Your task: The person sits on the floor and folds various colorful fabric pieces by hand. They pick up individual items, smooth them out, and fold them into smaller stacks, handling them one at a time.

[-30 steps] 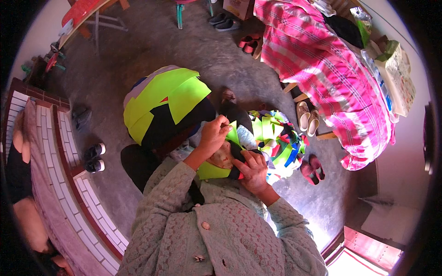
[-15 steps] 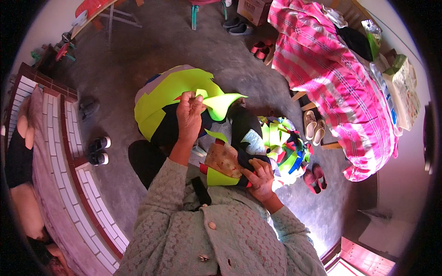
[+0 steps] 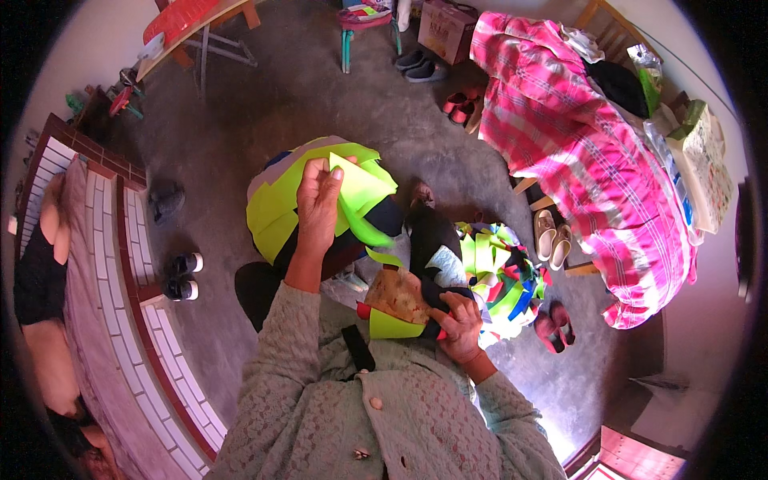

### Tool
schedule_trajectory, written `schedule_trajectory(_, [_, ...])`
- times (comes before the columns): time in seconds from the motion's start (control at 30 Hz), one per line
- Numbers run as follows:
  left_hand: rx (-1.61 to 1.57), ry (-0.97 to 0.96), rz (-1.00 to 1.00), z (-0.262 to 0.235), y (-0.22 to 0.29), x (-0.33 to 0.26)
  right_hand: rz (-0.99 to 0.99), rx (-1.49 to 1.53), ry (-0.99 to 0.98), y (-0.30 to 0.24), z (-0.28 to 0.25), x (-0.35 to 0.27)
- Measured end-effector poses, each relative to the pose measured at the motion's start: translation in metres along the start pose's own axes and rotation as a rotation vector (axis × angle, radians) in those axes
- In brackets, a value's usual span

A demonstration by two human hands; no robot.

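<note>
My left hand (image 3: 318, 204) is raised away from my body and pinches a neon yellow-green fabric piece (image 3: 358, 186), its tail hanging down. It hovers over a stack of the same yellow-green pieces (image 3: 276, 212) on my left knee. My right hand (image 3: 460, 324) stays low near my lap, closed on a red-handled tool (image 3: 364, 309) and pressing on a brownish piece and a folded yellow-green scrap (image 3: 394, 325). A heap of mixed green, blue and red offcuts (image 3: 500, 276) lies on the floor by my right leg.
A tiled low wall (image 3: 132, 280) runs along my left, with a person (image 3: 40, 280) lying beside it and shoes (image 3: 180, 276) at its foot. A pink checked cloth (image 3: 592, 152) covers furniture at right. Sandals (image 3: 554, 232), a stool (image 3: 364, 24) and a cardboard box (image 3: 448, 28) stand around.
My left hand lifted from my lap up and leftward, carrying a yellow-green piece to the stack on my left knee. My right hand stayed low on the tool and scraps.
</note>
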State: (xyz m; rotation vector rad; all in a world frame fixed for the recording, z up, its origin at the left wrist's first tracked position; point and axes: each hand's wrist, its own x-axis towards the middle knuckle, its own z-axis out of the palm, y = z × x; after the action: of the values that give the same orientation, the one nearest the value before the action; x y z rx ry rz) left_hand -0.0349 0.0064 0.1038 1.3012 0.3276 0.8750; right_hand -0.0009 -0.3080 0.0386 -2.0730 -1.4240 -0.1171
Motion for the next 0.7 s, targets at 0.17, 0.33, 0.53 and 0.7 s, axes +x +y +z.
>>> schedule_trajectory(0.17, [-0.099,0.063,0.032,0.016,0.032,0.014,0.013,0.003,0.013,-0.003,-0.003,0.002])
schedule_trajectory(0.33, [-0.201,0.315,0.094,-0.014,0.036,0.033,0.007,-0.01,0.031,-0.004,-0.003,0.004])
schedule_trajectory(0.53, [-0.069,0.431,0.256,-0.019,0.053,0.039,0.022,0.005,0.036,-0.005,-0.004,0.005])
schedule_trajectory(0.7, [0.175,0.367,0.245,0.006,0.014,0.031,0.024,-0.016,-0.011,0.001,0.0,-0.003])
